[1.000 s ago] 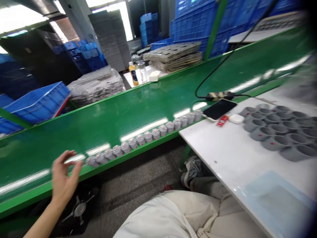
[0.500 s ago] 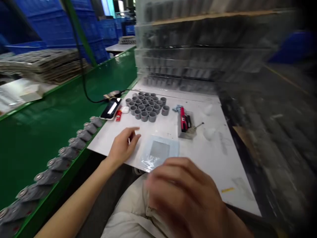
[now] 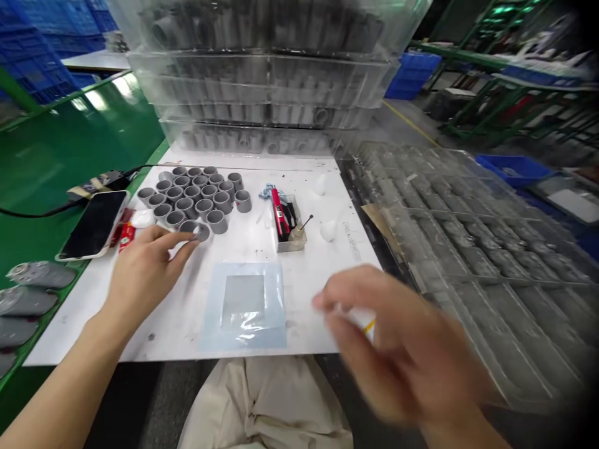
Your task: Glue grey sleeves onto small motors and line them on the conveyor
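Observation:
My left hand (image 3: 147, 268) is over the left part of the white table, its thumb and forefinger closed at the rim of a grey plastic sleeve (image 3: 202, 233). This short tube stands at the near edge of a cluster of similar grey sleeves (image 3: 186, 207). A small whitish spot shows at the fingertips, too small to name. My right hand (image 3: 393, 337) hovers over the table's front right edge, smeared by motion, with thumb and forefinger apart and nothing visible between them. Between my hands lies a light blue sheet with a grey square (image 3: 244, 294) under shiny clear film.
A small clear box (image 3: 291, 246) holds a red-and-black tool. A phone (image 3: 93, 224) and a red packet (image 3: 126, 236) lie at left, beside grey cylindrical parts (image 3: 40, 274) on the green conveyor. Clear bins (image 3: 262, 81) are stacked behind; a compartmented clear tray (image 3: 486, 262) is at right.
The view has swung to the right. My left hand has moved forward to the near grey sleeve and closed at its rim. My right hand has shifted right, away from the blue sheet.

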{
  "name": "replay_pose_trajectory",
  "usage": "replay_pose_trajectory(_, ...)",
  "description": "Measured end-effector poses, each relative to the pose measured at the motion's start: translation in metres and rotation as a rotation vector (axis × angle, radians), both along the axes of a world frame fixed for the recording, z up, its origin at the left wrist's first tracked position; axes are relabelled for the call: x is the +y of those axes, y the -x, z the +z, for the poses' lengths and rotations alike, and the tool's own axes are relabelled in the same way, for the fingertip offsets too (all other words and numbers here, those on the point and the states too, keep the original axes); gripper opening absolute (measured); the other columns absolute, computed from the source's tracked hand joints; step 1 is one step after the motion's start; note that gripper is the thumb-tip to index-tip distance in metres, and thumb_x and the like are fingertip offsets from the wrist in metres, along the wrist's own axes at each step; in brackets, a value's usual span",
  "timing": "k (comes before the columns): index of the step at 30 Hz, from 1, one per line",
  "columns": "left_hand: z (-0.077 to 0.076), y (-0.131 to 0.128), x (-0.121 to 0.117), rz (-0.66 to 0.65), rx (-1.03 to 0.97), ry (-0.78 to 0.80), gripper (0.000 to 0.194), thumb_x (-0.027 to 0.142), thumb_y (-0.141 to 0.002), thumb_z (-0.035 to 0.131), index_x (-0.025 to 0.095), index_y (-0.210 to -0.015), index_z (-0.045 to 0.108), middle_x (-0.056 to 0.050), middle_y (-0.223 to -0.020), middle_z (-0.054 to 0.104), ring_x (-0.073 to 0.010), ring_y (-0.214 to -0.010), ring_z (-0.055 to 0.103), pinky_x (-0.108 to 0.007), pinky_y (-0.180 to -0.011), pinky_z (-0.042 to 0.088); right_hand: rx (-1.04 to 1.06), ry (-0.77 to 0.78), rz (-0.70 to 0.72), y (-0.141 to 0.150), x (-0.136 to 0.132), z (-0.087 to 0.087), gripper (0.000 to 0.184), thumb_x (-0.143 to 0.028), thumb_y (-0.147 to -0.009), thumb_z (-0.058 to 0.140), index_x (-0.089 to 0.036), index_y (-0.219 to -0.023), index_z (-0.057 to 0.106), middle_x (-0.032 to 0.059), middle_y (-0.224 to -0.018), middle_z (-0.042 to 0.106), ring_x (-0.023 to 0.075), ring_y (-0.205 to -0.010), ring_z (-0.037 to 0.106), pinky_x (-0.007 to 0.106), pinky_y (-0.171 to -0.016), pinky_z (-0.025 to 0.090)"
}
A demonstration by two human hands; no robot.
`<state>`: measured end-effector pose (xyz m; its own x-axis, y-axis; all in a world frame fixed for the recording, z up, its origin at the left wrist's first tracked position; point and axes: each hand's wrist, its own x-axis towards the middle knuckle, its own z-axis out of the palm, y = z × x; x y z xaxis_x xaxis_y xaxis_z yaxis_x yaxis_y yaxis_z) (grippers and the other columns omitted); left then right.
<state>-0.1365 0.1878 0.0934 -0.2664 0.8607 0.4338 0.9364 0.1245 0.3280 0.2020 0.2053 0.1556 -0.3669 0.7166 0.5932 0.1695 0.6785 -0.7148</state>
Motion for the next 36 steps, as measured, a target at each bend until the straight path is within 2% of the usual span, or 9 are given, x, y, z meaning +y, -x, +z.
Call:
replay_pose_trajectory(5, -0.002, -0.020, -0.032, -0.147, -0.319, -0.057, 0.038, 0.067, -0.091, 0.076, 0.031, -0.081, 0.080, 0.000, -0.140, 0.072, -0.0290, -0.109, 0.073, -0.031, -0.063, 0.055, -0.109, 0.264, -0.451, -0.025, 0.093, -0.067, 0.057, -0.039, -0.088, 0.078, -0.020, -0.140, 0.061, 0.0175, -0.140, 0.071, 0.0326, -0.118, 0.071, 0.049, -0.088, 0.062)
replay_pose_trajectory(8, -0.017, -0.039, -0.042, -0.209, -0.568, 0.053, 0.039, 0.064, -0.087, 0.082, 0.030, -0.070, 0.073, 0.000, -0.115, 0.085, -0.0299, -0.102, 0.080, -0.030, -0.061, 0.060, -0.133, 0.331, -0.426, -0.023, 0.128, -0.092, 0.071, -0.036, -0.082, 0.081, -0.017, -0.146, 0.056, 0.0228, -0.149, 0.067, 0.0378, -0.135, 0.066, 0.055, -0.100, 0.060)
replay_pose_trajectory(11, -0.030, -0.059, -0.053, -0.245, -0.817, 0.058, 0.027, 0.054, -0.089, 0.084, 0.030, -0.084, 0.073, -0.003, -0.095, 0.086, -0.0270, -0.087, 0.082, -0.030, -0.062, 0.065, -0.104, 0.369, -0.337, -0.018, 0.139, -0.096, 0.044, -0.033, -0.086, 0.076, -0.020, -0.128, 0.069, 0.0157, -0.133, 0.078, 0.0329, -0.123, 0.074, 0.051, -0.104, 0.061)
replay_pose_trajectory(14, -0.035, -0.068, -0.064, -0.241, -0.982, 0.067, 0.036, 0.049, -0.095, 0.079, 0.034, -0.128, 0.077, -0.003, -0.100, 0.084, -0.0177, -0.058, 0.071, -0.029, -0.050, 0.061, 0.003, 0.345, -0.323, -0.019, 0.118, -0.086, 0.034, -0.041, -0.099, 0.067, -0.022, -0.127, 0.071, 0.0113, -0.131, 0.079, 0.0275, -0.118, 0.076, 0.047, -0.107, 0.060)
replay_pose_trajectory(16, -0.035, -0.069, -0.068, -0.261, -1.008, 0.102, 0.031, 0.049, -0.100, 0.074, 0.033, -0.124, 0.083, -0.007, -0.115, 0.082, -0.0149, -0.056, 0.069, -0.031, -0.056, 0.065, 0.104, 0.323, -0.359, -0.022, 0.090, -0.078, 0.043, -0.047, -0.105, 0.064, -0.025, -0.142, 0.067, 0.0094, -0.135, 0.078, 0.0252, -0.122, 0.075, 0.045, -0.108, 0.060)
replay_pose_trajectory(24, -0.040, -0.071, -0.071, -0.356, -0.981, 0.164, 0.040, 0.034, -0.081, 0.093, 0.034, -0.120, 0.085, -0.011, -0.129, 0.079, -0.0311, -0.113, 0.078, -0.032, -0.077, 0.071, 0.341, 0.435, -0.421, -0.013, -0.022, -0.089, 0.030, -0.038, -0.090, 0.092, -0.035, -0.119, 0.085, 0.0023, -0.101, 0.085, 0.0212, -0.079, 0.078, 0.032, -0.067, 0.067)
replay_pose_trajectory(27, -0.042, -0.069, -0.076, -0.367, -0.998, 0.231, 0.044, 0.037, -0.083, 0.093, 0.033, -0.126, 0.083, -0.009, -0.110, 0.083, -0.0243, -0.085, 0.079, -0.029, -0.067, 0.069, 0.464, 0.416, -0.421, 0.001, -0.037, -0.102, 0.018, -0.045, -0.094, 0.087, -0.031, -0.104, 0.085, 0.0031, -0.088, 0.079, 0.0184, -0.063, 0.068, 0.028, -0.047, 0.052)
replay_pose_trajectory(30, -0.042, -0.067, -0.079, -0.386, -0.955, 0.272, 0.042, 0.037, -0.085, 0.091, 0.035, -0.126, 0.084, -0.005, -0.095, 0.083, -0.0209, -0.073, 0.077, -0.026, -0.062, 0.066, 0.535, 0.360, -0.395, 0.015, -0.043, -0.108, 0.035, -0.054, -0.106, 0.066, -0.025, -0.092, 0.081, 0.0057, -0.081, 0.074, 0.0200, -0.061, 0.064, 0.032, -0.047, 0.049)
replay_pose_trajectory(36, -0.038, -0.070, -0.077, -0.403, -0.898, 0.280, 0.039, 0.034, -0.086, 0.091, 0.033, -0.125, 0.084, -0.007, -0.115, 0.084, -0.0233, -0.086, 0.080, -0.028, -0.069, 0.068, 0.449, 0.238, -0.269, 0.033, -0.042, -0.104, 0.034, -0.048, -0.109, 0.059, -0.023, -0.099, 0.079, 0.0056, -0.078, 0.071, 0.0222, -0.062, 0.064, 0.037, -0.051, 0.046)
